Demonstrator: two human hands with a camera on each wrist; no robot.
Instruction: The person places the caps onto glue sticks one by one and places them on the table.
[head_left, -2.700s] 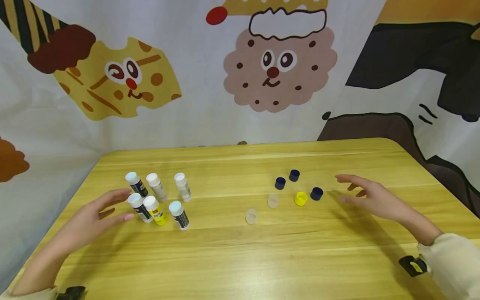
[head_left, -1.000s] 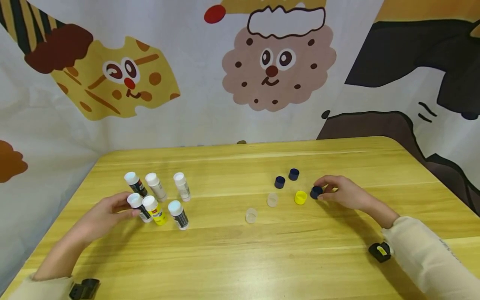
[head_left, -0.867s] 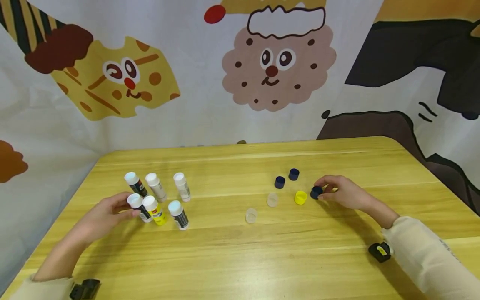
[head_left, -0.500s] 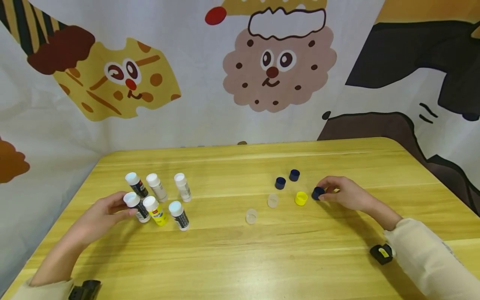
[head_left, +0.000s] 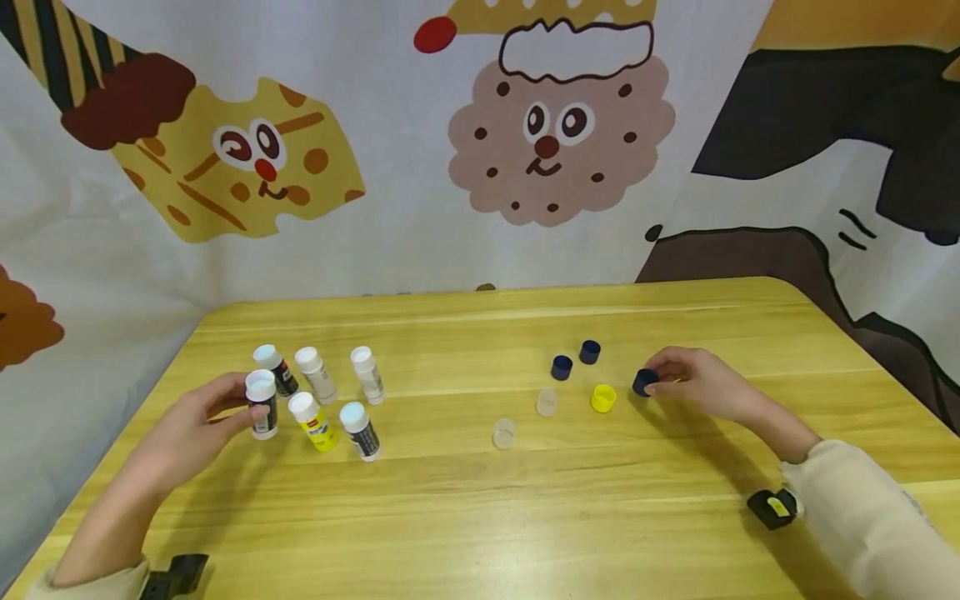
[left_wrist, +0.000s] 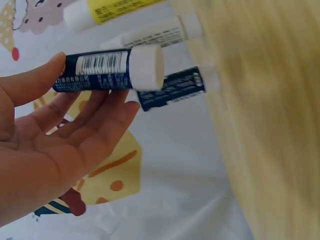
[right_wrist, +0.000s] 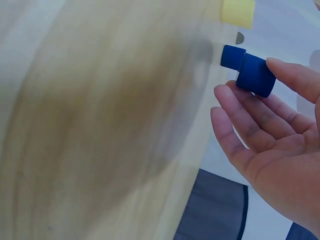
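My left hand (head_left: 198,425) grips a glue stick (head_left: 262,405) with a dark blue label and white ends, held upright just above the table. In the left wrist view that glue stick (left_wrist: 107,69) lies between thumb and fingers, its barcode showing. At the right, my right hand (head_left: 705,383) pinches a dark blue cap (head_left: 643,383) between thumb and fingertips. The right wrist view shows the cap (right_wrist: 256,75) held slightly over the table. Beside the left hand stand a yellow glue stick (head_left: 313,422) and a dark-labelled one (head_left: 361,432).
Behind them stand another dark-labelled glue stick (head_left: 276,370) and two white ones, the nearer (head_left: 316,375) and the farther right (head_left: 367,375). On the wooden table (head_left: 465,517) lie a yellow cap (head_left: 603,398), two dark blue caps (head_left: 562,367), and two clear caps (head_left: 504,433).
The left hand has closed on the dark-labelled glue stick and lifted it leftward away from the yellow one. My right hand has reached in, pinched the blue cap and raised it slightly rightward.
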